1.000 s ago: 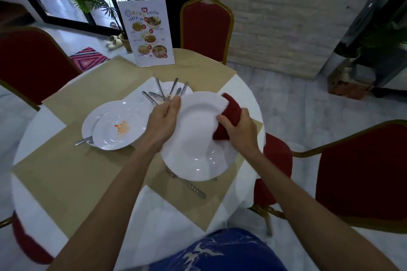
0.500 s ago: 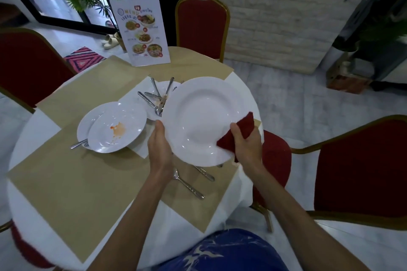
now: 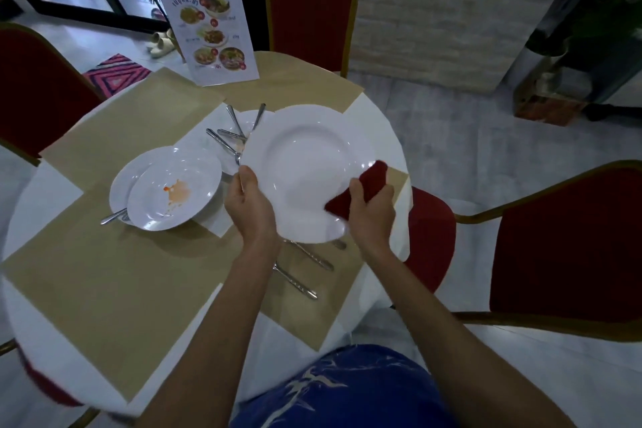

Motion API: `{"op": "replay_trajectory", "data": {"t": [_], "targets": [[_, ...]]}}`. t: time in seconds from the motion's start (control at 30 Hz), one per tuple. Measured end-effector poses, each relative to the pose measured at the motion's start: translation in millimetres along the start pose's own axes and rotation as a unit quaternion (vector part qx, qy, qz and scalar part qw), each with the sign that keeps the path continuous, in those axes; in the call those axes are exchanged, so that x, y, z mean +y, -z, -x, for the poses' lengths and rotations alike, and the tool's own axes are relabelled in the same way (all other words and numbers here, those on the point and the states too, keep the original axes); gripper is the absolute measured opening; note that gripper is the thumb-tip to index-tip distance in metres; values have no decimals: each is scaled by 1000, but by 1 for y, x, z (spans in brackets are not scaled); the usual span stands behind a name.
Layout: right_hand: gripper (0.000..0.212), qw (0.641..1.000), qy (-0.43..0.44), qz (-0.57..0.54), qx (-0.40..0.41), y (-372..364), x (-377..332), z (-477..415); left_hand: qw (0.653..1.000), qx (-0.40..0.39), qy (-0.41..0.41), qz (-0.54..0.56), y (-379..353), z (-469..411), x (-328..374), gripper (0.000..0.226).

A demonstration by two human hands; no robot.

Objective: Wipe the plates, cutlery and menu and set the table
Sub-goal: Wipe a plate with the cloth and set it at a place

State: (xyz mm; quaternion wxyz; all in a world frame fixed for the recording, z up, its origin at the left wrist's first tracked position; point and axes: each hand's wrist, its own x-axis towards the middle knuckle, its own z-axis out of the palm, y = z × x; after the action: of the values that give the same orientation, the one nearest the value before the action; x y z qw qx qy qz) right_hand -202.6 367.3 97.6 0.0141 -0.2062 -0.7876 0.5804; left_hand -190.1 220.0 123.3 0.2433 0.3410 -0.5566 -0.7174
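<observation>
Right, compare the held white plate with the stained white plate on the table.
The held white plate is lifted and tilted; the stained white plate rests flat atop another white plate. The held one looks clean; the stained one carries orange smears. Both are round, white, rimmed.

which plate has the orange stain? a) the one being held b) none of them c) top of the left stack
c: the orange smear lies on the top plate of the left stack; the held plate shows none.
</observation>
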Motion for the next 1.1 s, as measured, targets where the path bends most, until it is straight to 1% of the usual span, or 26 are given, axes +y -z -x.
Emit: {"op": "replay_trajectory", "data": {"t": [0.07, 0.13, 0.17, 0.23, 0.3, 0.33, 0.47, 0.6, 0.7, 0.9, 1.1], "targets": [[48, 994, -85, -60, -35, -19, 16, 20, 999, 40, 3, 4, -10, 3, -6, 40], [44, 991, -108, -43, -68, -23, 28, 20, 998, 48, 31, -37, -12, -1, -20, 34], [43, 992, -103, -23, -74, -19, 31, 10, 995, 33, 53, -73, -10, -5, -28, 30], [44, 993, -88, 24, -72, -6, 36, -19, 983, -41, 109, -140, 2, -16, -45, 21], [47, 991, -79, 76, -73, 8, 43, -50, 959, -119, 161, -199, 13, -27, -63, 15], [48, 989, -75, 98, -76, 14, 46, -63, 948, -142, 176, -225, 16, -33, -72, 14], [45, 982, -71, 154, -85, 21, 60, -98, 922, -175, 194, -284, 7, -47, -93, 15], [47, 975, -79, 191, -75, 12, 66, -118, 911, -170, 190, -323, -14, -59, -97, 12], [48, 969, -89, 216, -84, 4, 69, -130, 903, -154, 176, -360, -25, -71, -100, 10], [51, 955, -92, 261, -103, -7, 77, -144, 904, -136, 192, -356, -30, -83, -105, 12], [48, 954, -104, 261, -100, -11, 80, -147, 905, -132, 184, -359, -32, -84, -107, 14]]}}
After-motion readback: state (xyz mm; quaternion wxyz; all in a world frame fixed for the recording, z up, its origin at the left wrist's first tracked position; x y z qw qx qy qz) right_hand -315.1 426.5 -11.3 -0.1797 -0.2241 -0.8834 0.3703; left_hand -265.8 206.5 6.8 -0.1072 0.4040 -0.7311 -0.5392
